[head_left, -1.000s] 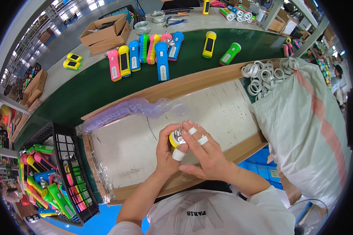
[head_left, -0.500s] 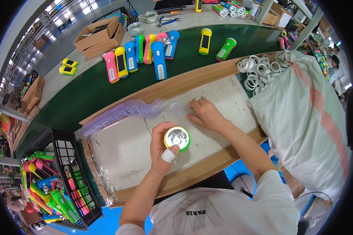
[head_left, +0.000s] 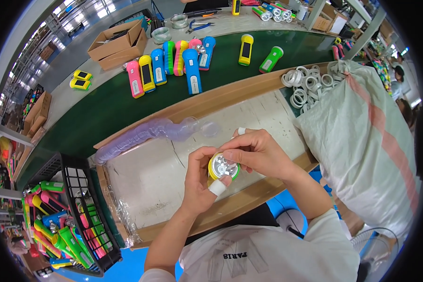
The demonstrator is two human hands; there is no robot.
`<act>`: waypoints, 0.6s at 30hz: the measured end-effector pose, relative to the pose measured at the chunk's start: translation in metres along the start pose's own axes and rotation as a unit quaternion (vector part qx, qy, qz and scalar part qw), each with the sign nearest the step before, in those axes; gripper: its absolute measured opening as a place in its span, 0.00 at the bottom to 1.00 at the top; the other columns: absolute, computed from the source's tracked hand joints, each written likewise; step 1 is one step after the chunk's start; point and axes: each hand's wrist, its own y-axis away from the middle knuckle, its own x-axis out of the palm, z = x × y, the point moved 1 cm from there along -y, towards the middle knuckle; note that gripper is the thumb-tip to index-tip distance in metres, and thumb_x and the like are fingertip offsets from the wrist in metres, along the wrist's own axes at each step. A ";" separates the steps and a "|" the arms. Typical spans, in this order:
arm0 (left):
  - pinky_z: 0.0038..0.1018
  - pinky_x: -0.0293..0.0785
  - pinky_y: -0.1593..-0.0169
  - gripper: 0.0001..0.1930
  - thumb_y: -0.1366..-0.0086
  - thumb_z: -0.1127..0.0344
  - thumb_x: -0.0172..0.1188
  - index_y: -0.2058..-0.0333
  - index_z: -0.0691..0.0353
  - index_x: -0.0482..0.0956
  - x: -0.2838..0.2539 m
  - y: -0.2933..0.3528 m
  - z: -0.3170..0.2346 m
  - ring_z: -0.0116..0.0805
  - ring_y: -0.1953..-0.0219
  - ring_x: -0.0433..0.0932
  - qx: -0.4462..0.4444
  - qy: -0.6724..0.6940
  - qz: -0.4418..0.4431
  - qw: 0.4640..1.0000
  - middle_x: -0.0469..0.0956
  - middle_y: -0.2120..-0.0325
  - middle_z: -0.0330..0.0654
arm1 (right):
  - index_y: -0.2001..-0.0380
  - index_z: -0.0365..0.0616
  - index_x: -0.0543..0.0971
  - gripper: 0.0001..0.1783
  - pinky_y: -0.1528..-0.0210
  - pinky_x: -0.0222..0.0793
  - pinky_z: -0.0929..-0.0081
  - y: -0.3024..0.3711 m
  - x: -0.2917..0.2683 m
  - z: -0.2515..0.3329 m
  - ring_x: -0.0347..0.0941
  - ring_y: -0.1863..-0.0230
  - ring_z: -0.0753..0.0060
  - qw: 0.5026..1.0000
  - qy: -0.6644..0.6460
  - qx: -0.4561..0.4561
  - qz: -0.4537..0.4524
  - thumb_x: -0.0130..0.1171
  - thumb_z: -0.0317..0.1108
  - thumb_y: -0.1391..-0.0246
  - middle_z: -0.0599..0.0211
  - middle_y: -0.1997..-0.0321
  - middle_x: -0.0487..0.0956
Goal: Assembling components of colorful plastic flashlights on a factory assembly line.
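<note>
My left hand (head_left: 199,181) is wrapped round a flashlight (head_left: 223,168) with a yellow and green rim, its shiny reflector facing up. White tape covers the left thumb, which presses on the rim. My right hand (head_left: 261,152) is closed, with thumb and fingertips pinched at the flashlight's upper right edge; whatever lies between them is hidden. One right finger also wears white tape. Beyond the hands, a long row of stacked clear lens discs (head_left: 148,134) in a purplish tint lies along the tray's far wall. A loose clear disc (head_left: 209,129) sits at its right end.
A cardboard-edged tray (head_left: 145,188) lies under my hands. Several flashlights (head_left: 192,73) stand on the green surface beyond. White rings (head_left: 310,84) and a big white sack (head_left: 362,141) are at right. A black crate (head_left: 87,207) of flashlights stands at left.
My right hand has come from beside the clear discs, toward me, onto the flashlight's head. The left hand has shifted slightly right with the flashlight.
</note>
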 end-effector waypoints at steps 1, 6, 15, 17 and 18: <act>0.31 0.66 0.43 0.29 0.43 0.76 0.65 0.46 0.60 0.61 -0.002 0.001 0.003 0.34 0.48 0.70 0.023 -0.025 0.010 0.999 0.69 0.51 0.45 | 0.61 0.41 0.84 0.08 0.79 0.64 0.86 0.001 0.000 0.001 0.68 0.79 0.85 1.000 0.013 0.000 -0.001 0.62 0.28 0.43 0.72 0.73 0.73; 0.33 0.66 0.41 0.29 0.44 0.71 0.70 0.47 0.62 0.63 -0.007 0.003 0.019 0.36 0.46 0.71 0.069 -0.047 0.001 0.997 0.70 0.47 0.47 | 0.59 0.43 0.84 0.11 0.76 0.63 0.84 0.003 -0.001 -0.008 0.69 0.75 0.86 0.985 0.141 -0.100 -0.026 0.64 0.31 0.45 0.70 0.72 0.76; 0.32 0.67 0.44 0.25 0.36 0.58 0.61 0.47 0.60 0.60 -0.005 -0.003 0.020 0.37 0.49 0.72 0.095 -0.092 -0.044 0.990 0.71 0.49 0.55 | 0.66 0.43 0.80 0.16 0.55 0.69 0.59 -0.018 -0.198 -0.099 0.71 0.55 0.53 0.590 0.695 0.040 -0.410 0.66 0.44 0.52 0.55 0.60 0.74; 0.33 0.67 0.43 0.27 0.37 0.56 0.62 0.47 0.60 0.60 -0.005 -0.001 0.021 0.38 0.49 0.72 0.096 -0.099 -0.039 0.990 0.71 0.49 0.56 | 0.66 0.45 0.80 0.14 0.53 0.67 0.57 -0.008 -0.217 -0.112 0.70 0.53 0.50 0.585 0.712 0.088 -0.379 0.64 0.43 0.50 0.54 0.60 0.74; 0.33 0.67 0.44 0.27 0.37 0.55 0.62 0.47 0.60 0.60 -0.004 -0.001 0.022 0.38 0.48 0.72 0.101 -0.103 -0.035 0.989 0.71 0.49 0.56 | 0.65 0.46 0.81 0.14 0.51 0.66 0.57 -0.013 -0.225 -0.120 0.68 0.51 0.51 0.611 0.695 0.093 -0.368 0.63 0.44 0.50 0.54 0.59 0.74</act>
